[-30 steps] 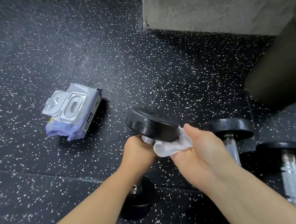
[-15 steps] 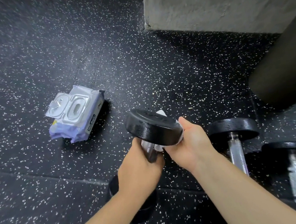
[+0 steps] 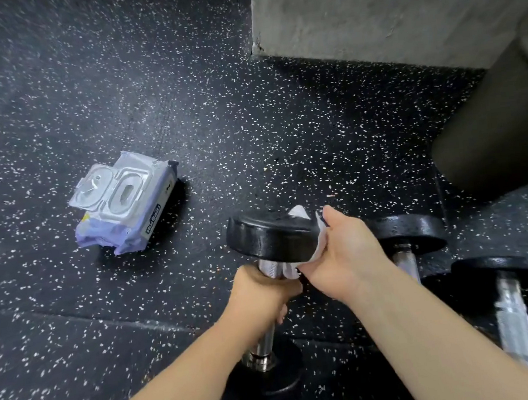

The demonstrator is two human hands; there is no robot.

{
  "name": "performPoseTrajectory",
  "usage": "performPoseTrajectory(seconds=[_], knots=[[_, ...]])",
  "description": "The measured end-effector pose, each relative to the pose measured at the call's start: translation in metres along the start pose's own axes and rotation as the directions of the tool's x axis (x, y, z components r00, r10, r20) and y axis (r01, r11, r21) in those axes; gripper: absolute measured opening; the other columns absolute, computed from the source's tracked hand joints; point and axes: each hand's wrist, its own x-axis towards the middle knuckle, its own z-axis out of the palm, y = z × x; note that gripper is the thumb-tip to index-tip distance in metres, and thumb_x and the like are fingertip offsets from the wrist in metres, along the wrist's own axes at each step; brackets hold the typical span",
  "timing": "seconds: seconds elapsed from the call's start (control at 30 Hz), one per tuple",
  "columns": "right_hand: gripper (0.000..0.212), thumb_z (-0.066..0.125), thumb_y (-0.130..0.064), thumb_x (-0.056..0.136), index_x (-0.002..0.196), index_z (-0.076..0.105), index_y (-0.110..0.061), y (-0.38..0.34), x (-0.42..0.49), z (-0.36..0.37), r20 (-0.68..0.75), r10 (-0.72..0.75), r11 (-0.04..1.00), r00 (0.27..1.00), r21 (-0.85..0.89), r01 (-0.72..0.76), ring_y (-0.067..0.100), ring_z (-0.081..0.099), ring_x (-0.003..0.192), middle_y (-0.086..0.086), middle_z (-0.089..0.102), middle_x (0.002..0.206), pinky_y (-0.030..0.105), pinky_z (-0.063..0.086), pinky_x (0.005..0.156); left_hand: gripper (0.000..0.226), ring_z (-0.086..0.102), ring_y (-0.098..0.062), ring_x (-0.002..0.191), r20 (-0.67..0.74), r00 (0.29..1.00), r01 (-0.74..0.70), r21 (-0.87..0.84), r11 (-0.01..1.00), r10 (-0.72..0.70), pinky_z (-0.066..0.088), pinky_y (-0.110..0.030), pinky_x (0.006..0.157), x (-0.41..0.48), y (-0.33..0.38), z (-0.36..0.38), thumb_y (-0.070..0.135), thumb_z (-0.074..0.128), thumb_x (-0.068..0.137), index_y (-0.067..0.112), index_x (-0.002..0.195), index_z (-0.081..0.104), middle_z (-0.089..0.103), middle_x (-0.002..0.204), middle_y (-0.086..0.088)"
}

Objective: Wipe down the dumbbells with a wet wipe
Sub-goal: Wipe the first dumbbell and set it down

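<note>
While the left hand clasps the upright dumbbell by its handle, the right hand pinches a wet wipe over the head just above that grip.
Head-wiping step in hand; the next move likely needs the handle turned so the wipe reaches unwiped parts.

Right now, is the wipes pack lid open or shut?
Open: the wipes pack has its clear lid flipped back beside the base, leaving the oval dispensing slot exposed.
</note>
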Motion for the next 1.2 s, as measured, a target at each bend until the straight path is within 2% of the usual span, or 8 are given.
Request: performPoseTrajectory(seconds=[0.3, 0.43, 0.57, 0.73, 0.83, 0.93, 1.03, 1.2], knots=[[0.045, 0.038, -0.027, 0.103, 0.125, 0.048, 0.011, 0.011, -0.027, -0.011, 0.114, -0.079, 0.995, 0.99, 0.072, 0.071, 0.04, 0.062, 0.113, 0.028, 0.061, 0.123, 0.05, 0.045, 0.103, 0.037, 0.033, -0.012, 0.028, -0.052, 0.998, -0.03, 0.018, 0.999, 0.031, 0.03, -0.018, 0.037, -0.003, 0.002, 0.001, -0.008, 0.05, 0.074, 0.011, 0.044, 0.039, 0.038, 0.031, -0.001], [0.047, 0.038, -0.031, 0.103, 0.13, 0.048, 0.006, 0.008, -0.006, -0.006, 0.068, -0.042, 0.995, 0.997, 0.089, 0.036, 0.037, 0.062, 0.115, 0.025, 0.061, 0.127, 0.049, 0.051, 0.095, 0.038, 0.033, -0.017, 0.03, -0.004, 1.0, -0.024, -0.017, 1.0, 0.024, 0.032, -0.022, 0.042, -0.003, 0.001, -0.003, -0.007, 0.056, 0.073, 0.012, 0.044, 0.04, 0.038, 0.034, -0.007], [0.047, 0.032, -0.035, 0.104, 0.109, 0.065, -0.001, 0.005, 0.018, -0.011, 0.047, 0.016, 0.999, 0.999, 0.036, -0.018, 0.028, 0.072, 0.077, 0.017, 0.074, 0.094, 0.04, 0.05, 0.08, 0.043, 0.033, -0.017, 0.032, 0.066, 0.997, -0.033, -0.025, 0.999, 0.035, 0.034, -0.027, 0.046, -0.002, -0.002, -0.007, -0.008, 0.059, 0.071, 0.017, 0.04, 0.041, 0.038, 0.036, -0.005], [0.05, 0.031, -0.035, 0.104, 0.117, 0.064, -0.001, 0.006, 0.02, -0.017, 0.1, -0.014, 1.0, 0.995, 0.024, 0.011, 0.03, 0.07, 0.087, 0.015, 0.072, 0.105, 0.043, 0.044, 0.102, 0.021, 0.056, -0.011, 0.054, -0.158, 0.976, -0.115, 0.227, 0.967, 0.152, 0.042, -0.025, 0.055, -0.022, -0.002, 0.002, 0.013, 0.065, 0.069, 0.024, 0.076, 0.048, 0.061, 0.06, 0.009], [0.048, 0.033, -0.036, 0.103, 0.121, 0.061, -0.002, 0.014, 0.013, -0.019, 0.049, -0.051, 0.996, 0.997, 0.07, 0.048, 0.032, 0.064, 0.108, 0.016, 0.067, 0.12, 0.047, 0.05, 0.085, 0.03, 0.061, -0.011, 0.067, -0.216, 0.949, -0.174, 0.247, 0.953, 0.23, 0.046, -0.029, 0.059, -0.029, -0.007, 0.009, 0.022, 0.066, 0.072, 0.03, 0.091, 0.044, 0.064, 0.071, 0.009], [0.039, 0.039, -0.03, 0.102, 0.119, 0.062, -0.003, 0.022, 0.0, -0.02, 0.043, -0.103, 0.989, 0.994, 0.111, 0.097, 0.028, 0.064, 0.111, 0.008, 0.066, 0.121, 0.043, 0.055, 0.082, 0.025, 0.041, -0.006, 0.044, -0.203, 0.937, -0.216, 0.301, 0.929, 0.283, 0.036, -0.022, 0.047, -0.018, -0.009, 0.002, 0.025, 0.068, 0.072, 0.019, 0.067, 0.044, 0.051, 0.048, 0.009], [0.037, 0.033, -0.032, 0.102, 0.099, 0.059, -0.006, 0.021, -0.011, -0.014, 0.15, -0.145, 0.989, 0.978, 0.044, 0.14, 0.027, 0.061, 0.103, 0.015, 0.06, 0.108, 0.039, 0.053, 0.08, 0.024, 0.039, -0.001, 0.045, -0.102, 0.951, -0.28, 0.106, 0.954, 0.291, 0.036, -0.017, 0.045, -0.008, 0.002, -0.007, 0.022, 0.073, 0.064, 0.017, 0.053, 0.053, 0.052, 0.046, 0.01], [0.067, 0.031, -0.051, 0.1, 0.125, 0.059, 0.005, 0.004, 0.004, 0.001, 0.152, 0.0, 1.0, 0.988, -0.019, 0.003, 0.035, 0.065, 0.103, 0.023, 0.069, 0.114, 0.046, 0.046, 0.094, 0.031, 0.036, -0.014, 0.04, -0.021, 0.975, -0.223, 0.0, 0.975, 0.223, 0.033, -0.023, 0.044, 0.006, 0.004, -0.013, -0.006, 0.07, 0.071, 0.006, 0.053, 0.048, 0.042, 0.043, -0.001]])
